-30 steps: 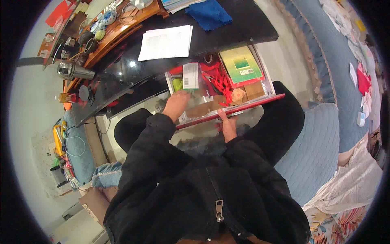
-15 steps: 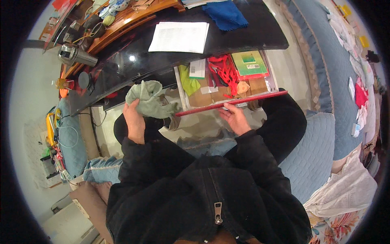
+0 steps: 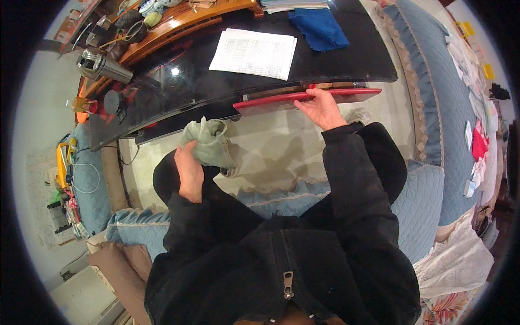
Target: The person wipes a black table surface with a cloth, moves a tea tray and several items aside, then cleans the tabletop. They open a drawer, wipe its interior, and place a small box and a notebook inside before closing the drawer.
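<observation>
A crumpled pale green cloth [image 3: 208, 142] hangs from my left hand [image 3: 189, 170], pinched between thumb and fingers over my left knee. To the right, my right hand [image 3: 322, 110] is at the red front of a drawer [image 3: 260, 103] under the black table. Its fingertips reach the drawer's top edge, and the fingers bend against the front. Only a narrow slit of the drawer's inside shows, with a bit of red in it; the rest is hidden beneath the tabletop.
On the black table [image 3: 184, 81] lie a stack of white printed sheets [image 3: 253, 53] and a blue cloth [image 3: 319, 30]. A steel flask [image 3: 103, 66] and a round dark object [image 3: 114, 102] are at the left. A blue quilted sofa [image 3: 425, 92] runs along the right.
The drawer has slid inward under the table, covering most of its contents. My right hand has moved forward with it. My left hand keeps the green cloth, slightly lower and further right.
</observation>
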Demonstrator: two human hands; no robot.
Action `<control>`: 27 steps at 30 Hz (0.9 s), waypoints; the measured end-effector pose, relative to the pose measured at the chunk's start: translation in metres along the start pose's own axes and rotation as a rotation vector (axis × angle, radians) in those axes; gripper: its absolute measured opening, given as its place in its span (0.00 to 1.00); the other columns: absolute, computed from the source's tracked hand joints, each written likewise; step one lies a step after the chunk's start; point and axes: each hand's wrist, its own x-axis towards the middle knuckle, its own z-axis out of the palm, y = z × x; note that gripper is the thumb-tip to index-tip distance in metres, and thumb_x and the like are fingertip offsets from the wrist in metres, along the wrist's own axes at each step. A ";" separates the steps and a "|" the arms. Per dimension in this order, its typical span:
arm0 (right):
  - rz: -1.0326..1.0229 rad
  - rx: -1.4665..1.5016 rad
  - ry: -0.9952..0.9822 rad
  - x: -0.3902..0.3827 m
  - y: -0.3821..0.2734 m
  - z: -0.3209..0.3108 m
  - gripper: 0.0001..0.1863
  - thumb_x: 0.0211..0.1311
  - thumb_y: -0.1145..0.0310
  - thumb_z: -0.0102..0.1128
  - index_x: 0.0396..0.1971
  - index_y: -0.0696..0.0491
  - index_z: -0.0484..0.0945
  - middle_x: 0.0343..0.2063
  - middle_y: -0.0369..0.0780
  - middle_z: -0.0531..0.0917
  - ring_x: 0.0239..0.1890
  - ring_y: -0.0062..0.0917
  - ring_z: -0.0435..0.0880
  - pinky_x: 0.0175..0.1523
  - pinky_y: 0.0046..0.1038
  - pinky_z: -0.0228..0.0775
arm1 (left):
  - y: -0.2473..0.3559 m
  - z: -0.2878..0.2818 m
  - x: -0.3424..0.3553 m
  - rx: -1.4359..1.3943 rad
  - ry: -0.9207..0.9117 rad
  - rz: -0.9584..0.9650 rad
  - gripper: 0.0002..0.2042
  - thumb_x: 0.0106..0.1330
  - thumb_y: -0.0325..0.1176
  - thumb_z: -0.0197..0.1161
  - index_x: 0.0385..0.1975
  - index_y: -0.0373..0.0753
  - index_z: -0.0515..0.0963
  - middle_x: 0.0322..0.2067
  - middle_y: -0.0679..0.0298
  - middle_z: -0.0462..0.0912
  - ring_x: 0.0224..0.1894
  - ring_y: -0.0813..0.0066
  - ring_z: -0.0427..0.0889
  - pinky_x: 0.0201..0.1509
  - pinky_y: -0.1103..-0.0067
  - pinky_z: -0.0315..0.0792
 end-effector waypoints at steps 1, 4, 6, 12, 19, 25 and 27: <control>0.001 -0.024 0.001 0.006 -0.002 0.000 0.07 0.60 0.77 0.57 0.37 0.59 0.72 0.42 0.46 0.75 0.47 0.40 0.76 0.61 0.45 0.73 | -0.001 0.001 0.000 -0.016 -0.003 -0.007 0.19 0.65 0.25 0.54 0.58 0.34 0.71 0.54 0.58 0.78 0.57 0.61 0.76 0.63 0.67 0.69; -0.044 -0.065 -0.097 0.025 -0.005 -0.004 0.02 0.59 0.78 0.55 0.32 0.58 0.73 0.37 0.43 0.76 0.45 0.36 0.77 0.60 0.46 0.72 | -0.007 0.005 0.002 0.007 -0.002 -0.015 0.18 0.65 0.25 0.55 0.56 0.34 0.72 0.52 0.59 0.79 0.55 0.61 0.78 0.61 0.68 0.70; -0.124 -0.045 -0.122 0.037 -0.002 -0.003 0.01 0.59 0.79 0.54 0.30 0.58 0.74 0.37 0.43 0.76 0.46 0.37 0.77 0.60 0.47 0.72 | -0.010 0.008 0.003 0.037 -0.009 -0.019 0.18 0.65 0.23 0.55 0.56 0.30 0.73 0.52 0.57 0.79 0.54 0.63 0.79 0.59 0.70 0.71; -0.246 -0.063 -0.275 0.031 0.007 -0.019 0.08 0.59 0.81 0.50 0.39 0.61 0.72 0.39 0.44 0.77 0.50 0.39 0.80 0.61 0.45 0.73 | -0.011 0.013 0.004 0.072 -0.008 -0.008 0.19 0.65 0.23 0.54 0.56 0.28 0.73 0.52 0.57 0.79 0.54 0.65 0.79 0.59 0.72 0.71; 0.010 -0.448 0.335 0.049 0.036 -0.093 0.16 0.64 0.72 0.53 0.52 0.55 0.72 0.49 0.44 0.79 0.56 0.40 0.79 0.57 0.40 0.74 | -0.018 0.028 0.004 0.042 -0.048 -0.087 0.19 0.64 0.23 0.54 0.57 0.29 0.72 0.53 0.57 0.79 0.55 0.64 0.78 0.61 0.71 0.71; 0.028 -0.173 0.258 0.143 0.071 -0.137 0.08 0.66 0.70 0.52 0.42 0.53 0.74 0.39 0.38 0.79 0.45 0.36 0.80 0.56 0.44 0.74 | -0.024 0.030 0.007 0.103 -0.065 -0.102 0.19 0.65 0.23 0.54 0.56 0.30 0.72 0.53 0.57 0.79 0.56 0.64 0.78 0.62 0.69 0.71; 0.046 0.008 0.216 0.164 0.078 -0.150 0.04 0.65 0.71 0.52 0.37 0.49 0.75 0.39 0.37 0.79 0.43 0.32 0.78 0.57 0.46 0.73 | -0.025 0.029 0.008 0.104 -0.048 -0.148 0.19 0.65 0.23 0.55 0.57 0.30 0.72 0.54 0.57 0.78 0.56 0.62 0.78 0.62 0.68 0.70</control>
